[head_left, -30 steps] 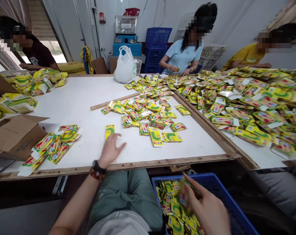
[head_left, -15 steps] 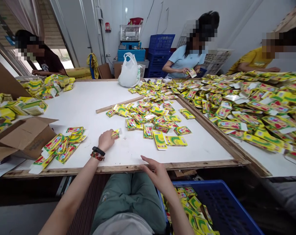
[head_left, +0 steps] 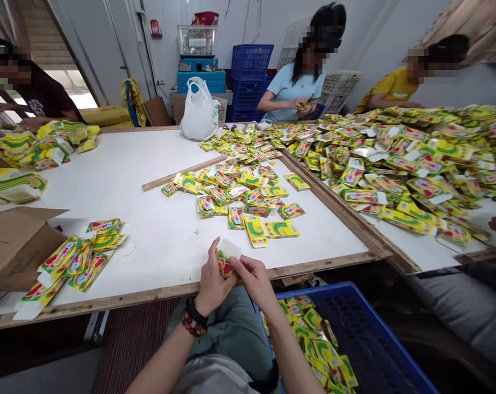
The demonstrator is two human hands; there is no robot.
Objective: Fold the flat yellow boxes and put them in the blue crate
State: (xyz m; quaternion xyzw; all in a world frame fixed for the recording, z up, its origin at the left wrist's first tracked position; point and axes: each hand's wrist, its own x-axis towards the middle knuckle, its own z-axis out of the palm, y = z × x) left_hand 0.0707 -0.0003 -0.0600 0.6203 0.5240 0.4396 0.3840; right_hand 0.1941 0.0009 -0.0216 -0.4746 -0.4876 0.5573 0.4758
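Over the front edge of the table, my left hand point(head_left: 212, 279) is closed around a small yellow, red and green carton point(head_left: 224, 265). The carton's white end flap stands open and points away from me. My right hand point(head_left: 254, 280) pinches the carton's right side, its thumb against the flap; the fingers underneath are partly hidden. Beyond my hands lies a loose pile of similar cartons point(head_left: 255, 230) on the white tabletop point(head_left: 157, 230). A smaller stack of cartons point(head_left: 63, 257) rests to the left.
An opened cardboard box point(head_left: 22, 246) sits at left. Wooden strips point(head_left: 334, 210) divide the table, with a large carton heap point(head_left: 416, 158) beyond. A blue crate point(head_left: 379, 334) holding cartons is below on the right. A white plastic bag point(head_left: 199, 112) stands far back. Several co-workers sit around.
My left hand has brought the carton from the tabletop back towards me. My right hand has closed in and now grips it too. The view has shifted to the right.
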